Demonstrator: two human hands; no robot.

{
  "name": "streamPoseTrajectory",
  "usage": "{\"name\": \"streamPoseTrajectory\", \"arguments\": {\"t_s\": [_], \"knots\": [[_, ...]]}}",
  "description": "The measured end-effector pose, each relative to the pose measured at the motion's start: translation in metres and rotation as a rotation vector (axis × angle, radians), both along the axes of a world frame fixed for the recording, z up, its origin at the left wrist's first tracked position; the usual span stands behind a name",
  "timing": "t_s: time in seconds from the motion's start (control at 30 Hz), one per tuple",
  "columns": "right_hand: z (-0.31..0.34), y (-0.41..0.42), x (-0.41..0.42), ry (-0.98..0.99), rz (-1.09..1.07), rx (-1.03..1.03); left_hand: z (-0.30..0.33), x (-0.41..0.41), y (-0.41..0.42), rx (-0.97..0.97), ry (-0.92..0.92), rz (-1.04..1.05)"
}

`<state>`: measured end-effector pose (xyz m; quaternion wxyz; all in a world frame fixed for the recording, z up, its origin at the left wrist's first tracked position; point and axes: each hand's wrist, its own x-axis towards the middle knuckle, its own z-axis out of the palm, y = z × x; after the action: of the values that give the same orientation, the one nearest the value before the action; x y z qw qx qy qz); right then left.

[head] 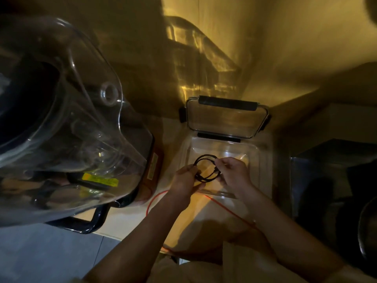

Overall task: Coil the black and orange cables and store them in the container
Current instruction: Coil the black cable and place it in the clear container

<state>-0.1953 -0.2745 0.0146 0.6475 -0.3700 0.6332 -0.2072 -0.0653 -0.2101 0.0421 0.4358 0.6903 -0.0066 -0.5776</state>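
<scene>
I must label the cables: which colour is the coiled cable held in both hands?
Black: the thin coiled cable, seen in the head view.

Clear glossy plastic container (pixel 263 152), smooth matt black cable (pixel 206 160).

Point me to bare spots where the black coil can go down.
The container floor behind both hands is bare. A strip of counter between container and the large clear lid is free. Near side is crowded: left hand, right hand, black cable, orange cable.
</scene>
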Motion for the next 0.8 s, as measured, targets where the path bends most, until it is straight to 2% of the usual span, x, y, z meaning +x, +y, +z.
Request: {"name": "streamPoseTrajectory", "arguments": {"t_s": [0.33, 0.53, 0.8], "knots": [[-0.026, -0.028, 0.015, -0.001, -0.042, 0.081, -0.041, 0.004, -0.020, 0.036, 0.183, 0.171], [-0.033, -0.040, 0.023, 0.014, 0.002, 0.111, -0.048, 0.006, -0.025, 0.046, 0.266, 0.172], [-0.043, -0.047, 0.037, 0.063, 0.073, 0.143, -0.054, 0.005, -0.029, 0.089, 0.296, 0.239]]}}
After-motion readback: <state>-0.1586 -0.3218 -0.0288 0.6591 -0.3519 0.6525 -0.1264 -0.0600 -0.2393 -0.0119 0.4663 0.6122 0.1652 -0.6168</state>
